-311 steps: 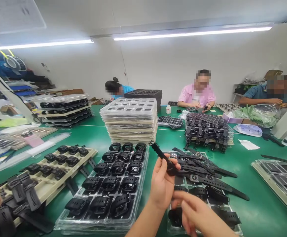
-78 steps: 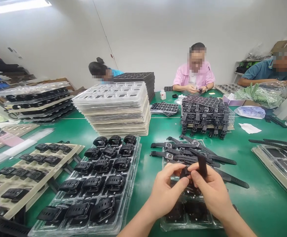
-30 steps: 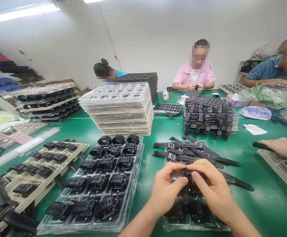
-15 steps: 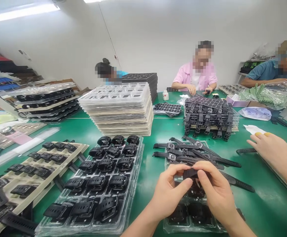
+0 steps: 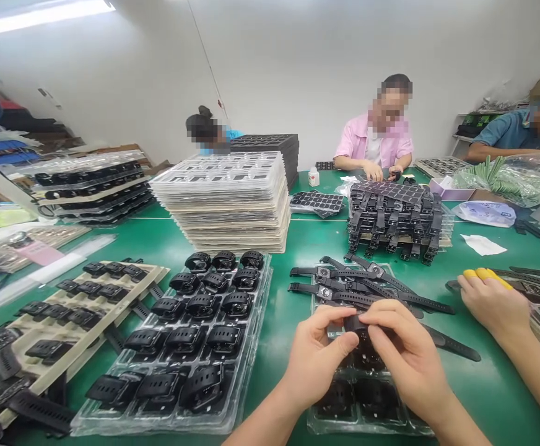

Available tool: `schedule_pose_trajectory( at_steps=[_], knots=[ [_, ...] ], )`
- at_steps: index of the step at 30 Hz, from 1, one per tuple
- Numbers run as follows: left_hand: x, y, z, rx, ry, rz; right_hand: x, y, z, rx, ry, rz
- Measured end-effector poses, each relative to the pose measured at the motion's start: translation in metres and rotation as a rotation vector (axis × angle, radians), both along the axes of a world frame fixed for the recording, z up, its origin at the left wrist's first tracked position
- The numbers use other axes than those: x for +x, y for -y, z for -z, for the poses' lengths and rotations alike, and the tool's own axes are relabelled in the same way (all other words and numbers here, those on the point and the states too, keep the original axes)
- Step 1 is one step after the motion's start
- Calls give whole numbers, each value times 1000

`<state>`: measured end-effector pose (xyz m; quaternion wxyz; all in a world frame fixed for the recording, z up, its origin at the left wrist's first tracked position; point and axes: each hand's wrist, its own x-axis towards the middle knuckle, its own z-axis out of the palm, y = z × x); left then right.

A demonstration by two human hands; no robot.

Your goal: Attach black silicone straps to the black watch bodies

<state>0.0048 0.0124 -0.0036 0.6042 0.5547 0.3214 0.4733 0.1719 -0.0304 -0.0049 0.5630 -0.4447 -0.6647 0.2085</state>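
Trays of looped black watches (image 5: 191, 334) are spread at nine o'clock of the hands on the green table (image 5: 298, 248), with flat watches (image 5: 367, 291) piled at twelve o'clock. One black watch (image 5: 357, 324) is pinched over a clear tray (image 5: 319, 421) by the left hand (image 5: 314, 362) and right hand (image 5: 402, 362), fingers curled around it. At three o'clock, a co-worker's hand (image 5: 493, 303) is laid on the table.

Green table (image 5: 307, 248): clear tray stack (image 5: 226, 201), watch trays (image 5: 191, 334), strap pile (image 5: 393, 220), tissue (image 5: 482, 244).
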Motion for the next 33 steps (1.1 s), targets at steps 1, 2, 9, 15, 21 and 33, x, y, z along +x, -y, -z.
schedule_pose_trajectory(
  at_steps=[1, 2, 9, 15, 21, 33],
  knots=[
    [0, 0, 0, 12, -10, 1, 0, 0, 0, 2, -13, 0],
    [0, 0, 0, 23, -23, 4, 1, -1, 0, 6, -26, 2],
    [-4, -4, -1, 86, -113, -9, -4, -4, 2, -49, -18, -7],
    [-1, 2, -4, -29, -41, -10, -7, -2, 7, -184, -262, 41],
    [2, 1, -4, -96, -47, 2, -5, -1, 9, -233, -470, 64],
    [1, 4, -3, 83, -95, -43, 2, -3, 8, -60, -134, 45]
  ],
)
